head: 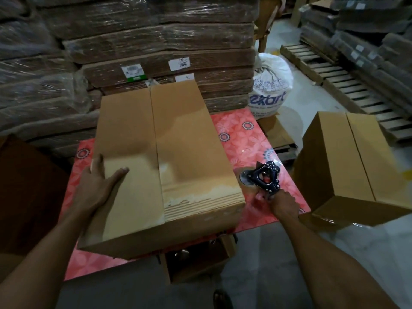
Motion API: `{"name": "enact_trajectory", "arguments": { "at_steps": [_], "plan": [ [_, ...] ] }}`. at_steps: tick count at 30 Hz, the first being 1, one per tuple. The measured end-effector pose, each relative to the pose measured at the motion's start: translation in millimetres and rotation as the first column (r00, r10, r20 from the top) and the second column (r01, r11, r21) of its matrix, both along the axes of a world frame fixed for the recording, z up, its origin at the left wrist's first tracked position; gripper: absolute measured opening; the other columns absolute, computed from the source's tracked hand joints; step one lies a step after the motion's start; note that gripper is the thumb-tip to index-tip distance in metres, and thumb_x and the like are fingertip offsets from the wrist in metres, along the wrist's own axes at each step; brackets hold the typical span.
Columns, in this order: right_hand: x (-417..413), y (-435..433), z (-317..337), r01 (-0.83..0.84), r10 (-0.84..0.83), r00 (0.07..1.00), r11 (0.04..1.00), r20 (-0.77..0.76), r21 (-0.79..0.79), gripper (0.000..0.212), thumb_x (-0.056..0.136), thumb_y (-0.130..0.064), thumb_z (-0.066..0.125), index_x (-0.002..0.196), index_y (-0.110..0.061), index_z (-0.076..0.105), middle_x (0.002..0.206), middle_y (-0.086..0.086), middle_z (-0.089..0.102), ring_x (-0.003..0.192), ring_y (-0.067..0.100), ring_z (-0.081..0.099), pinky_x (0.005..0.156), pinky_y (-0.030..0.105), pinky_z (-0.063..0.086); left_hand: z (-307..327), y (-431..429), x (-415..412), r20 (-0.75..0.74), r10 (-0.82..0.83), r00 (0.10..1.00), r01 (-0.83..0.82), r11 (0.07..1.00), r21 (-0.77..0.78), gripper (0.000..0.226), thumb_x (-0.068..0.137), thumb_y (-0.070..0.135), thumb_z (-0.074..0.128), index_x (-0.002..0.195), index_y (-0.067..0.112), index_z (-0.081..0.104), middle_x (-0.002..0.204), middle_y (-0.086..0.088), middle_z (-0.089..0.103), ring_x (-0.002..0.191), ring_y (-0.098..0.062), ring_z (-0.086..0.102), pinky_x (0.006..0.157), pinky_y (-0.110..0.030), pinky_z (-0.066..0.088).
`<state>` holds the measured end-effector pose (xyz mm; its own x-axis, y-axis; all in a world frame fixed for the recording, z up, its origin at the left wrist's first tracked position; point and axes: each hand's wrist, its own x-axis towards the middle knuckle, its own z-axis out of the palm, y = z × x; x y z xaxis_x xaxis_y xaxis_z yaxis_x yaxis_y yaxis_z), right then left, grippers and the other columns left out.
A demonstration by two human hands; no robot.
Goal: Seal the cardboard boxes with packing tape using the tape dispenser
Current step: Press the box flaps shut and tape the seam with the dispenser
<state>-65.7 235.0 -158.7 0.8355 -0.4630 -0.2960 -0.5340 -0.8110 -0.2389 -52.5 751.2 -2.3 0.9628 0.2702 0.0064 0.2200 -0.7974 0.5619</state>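
Note:
A long brown cardboard box [182, 139] lies on a table with a pink flowered cover [240, 139]. Its two top flaps meet in a centre seam, and the near right corner is scuffed pale. My left hand [98, 179] rests flat on the box's near left top, fingers apart, holding nothing. My right hand [281, 202] grips the handle of a black tape dispenser [265, 178] that sits on the table just right of the box. A second closed cardboard box [350, 166] stands on the floor to the right.
Tall stacks of plastic-wrapped flat cardboard [156, 41] rise behind the table. A white printed sack [269, 85] sits at the table's far right corner. Flat cardboard pieces [278, 134] lie on the floor, with wooden pallets [347, 85] and more bundles beyond. A dark brown object [26, 186] stands at left.

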Motion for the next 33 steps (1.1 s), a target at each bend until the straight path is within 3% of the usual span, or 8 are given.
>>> {"name": "enact_trajectory", "arguments": {
  "at_steps": [10,12,16,20,25,28,31,33],
  "plan": [
    [17,13,63,0.131,-0.135,0.991,0.896,-0.019,0.425,0.036,0.072,-0.044,0.078,0.091,-0.015,0.067,0.091,0.008,0.064,0.084,0.026,0.061,0.07,0.03,0.045,18,1,1,-0.031,-0.09,0.995,0.087,0.992,-0.09,0.087,0.081,0.062,0.071,0.148,0.025,0.031,0.142,0.007,0.052,0.122,-0.024,0.055,0.095,-0.037,0.041],
    [23,26,92,0.161,-0.216,0.976,0.793,0.023,0.588,0.038,0.065,-0.036,0.079,0.089,-0.009,0.068,0.078,0.007,0.061,0.066,0.023,0.057,0.056,0.029,0.04,17,5,-3,-0.006,-0.117,0.993,0.115,0.983,-0.145,0.08,0.081,0.056,0.075,0.145,0.029,0.036,0.138,0.013,0.05,0.119,-0.015,0.053,0.096,-0.033,0.041],
    [41,66,159,0.05,-0.246,0.965,0.522,0.094,0.852,0.004,0.08,-0.012,0.059,0.082,-0.01,0.057,0.06,0.005,0.04,0.046,0.015,0.033,0.044,0.024,0.024,6,22,-4,-0.022,-0.092,0.996,0.079,0.936,-0.343,0.113,0.063,0.073,0.081,0.154,0.042,0.021,0.151,0.008,0.048,0.131,-0.021,0.054,0.109,-0.05,0.045],
    [49,105,240,-0.061,-0.225,0.961,0.388,0.159,0.92,0.012,0.081,-0.009,0.049,0.092,-0.008,0.054,0.056,0.003,0.046,0.044,0.014,0.037,0.039,0.019,0.03,6,20,-6,-0.011,-0.1,0.995,0.086,0.902,-0.424,0.124,0.061,0.071,0.084,0.158,0.037,0.014,0.158,0.001,0.04,0.137,-0.028,0.047,0.112,-0.052,0.041],
    [38,162,288,-0.108,-0.217,0.962,0.242,0.163,0.964,0.016,0.087,-0.014,0.048,0.072,-0.012,0.052,0.058,0.003,0.047,0.042,0.013,0.041,0.038,0.02,0.033,1,-8,-20,0.05,-0.06,0.997,0.077,0.858,-0.508,0.12,0.067,0.054,0.088,0.159,0.024,0.017,0.16,-0.008,0.036,0.143,-0.027,0.039,0.117,-0.043,0.035],
    [27,203,296,-0.142,-0.194,0.964,0.197,0.181,0.97,0.021,0.09,-0.014,0.049,0.069,-0.01,0.053,0.058,0.004,0.05,0.041,0.013,0.044,0.036,0.02,0.035,-3,-41,-43,-0.028,-0.035,0.999,0.014,0.836,-0.548,0.122,0.073,0.046,0.087,0.161,0.019,0.008,0.166,-0.018,0.013,0.152,-0.031,0.018,0.12,-0.036,0.023],
    [17,227,293,-0.177,-0.158,0.966,0.168,0.204,0.97,0.019,0.089,-0.012,0.049,0.071,-0.008,0.054,0.06,0.006,0.051,0.042,0.014,0.044,0.037,0.02,0.034,3,-70,-66,-0.038,-0.061,0.997,0.044,0.941,-0.336,0.099,0.083,0.049,0.075,0.159,0.018,0.019,0.165,-0.018,-0.015,0.153,-0.039,0.0,0.122,-0.044,0.016],
    [11,236,290,-0.182,-0.109,0.974,0.16,0.201,0.97,0.017,0.089,-0.011,0.047,0.073,-0.008,0.052,0.06,0.006,0.05,0.042,0.014,0.043,0.036,0.02,0.033,17,-73,-61,0.205,-0.187,0.961,0.224,0.959,-0.174,0.072,0.089,0.048,0.066,0.15,0.023,0.037,0.167,-0.01,0.007,0.152,-0.032,0.014,0.121,-0.049,0.023]
  ]
}}
